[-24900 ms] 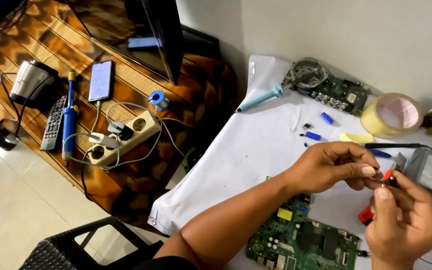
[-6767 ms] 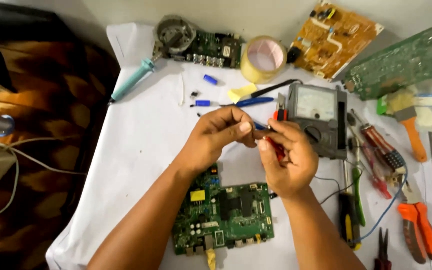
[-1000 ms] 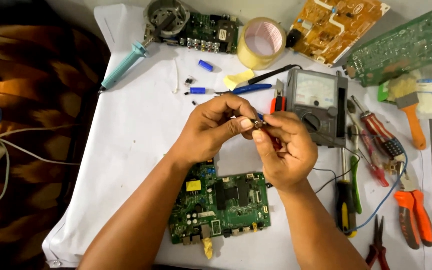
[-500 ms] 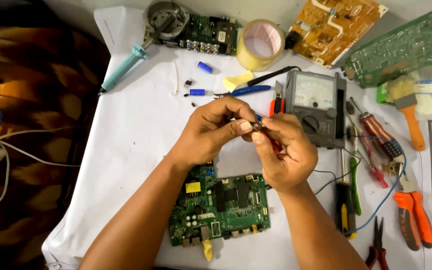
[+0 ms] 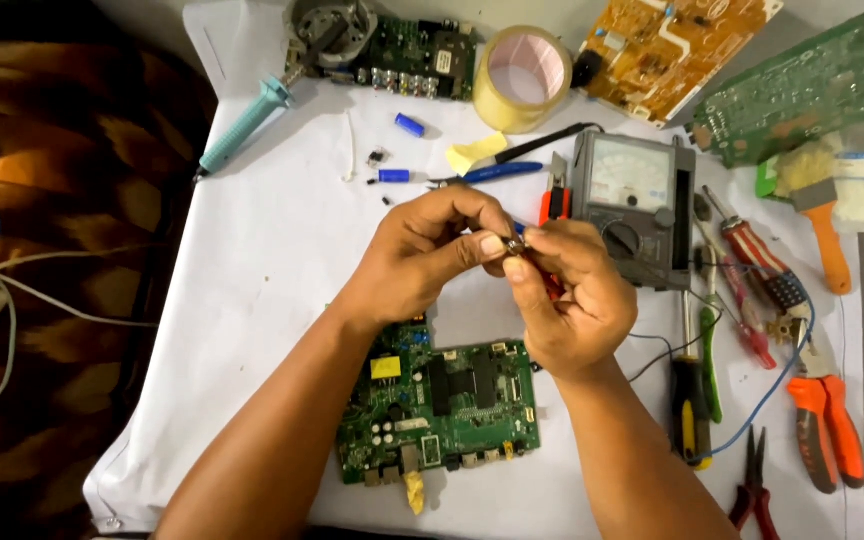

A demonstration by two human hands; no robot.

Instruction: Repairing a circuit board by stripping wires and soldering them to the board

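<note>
Fitting step judged in hand: left hand [image 5: 422,250] and right hand [image 5: 567,300] both pinching small metallic component [image 5: 514,244] above green rectangular circuit board [image 5: 442,410]. Next: steady, fine fingertip alignment.

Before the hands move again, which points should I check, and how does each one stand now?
1. Small part pinched by both hands: ok; left hand, right hand.
2. What the part is: cannot tell, too small.
3. Red tool in right hand: ok, mostly hidden.
4. Green circuit board flat on white cloth: ok.
5. Meter beside the hands: ok.
6. Meter reading: cannot tell.
</note>
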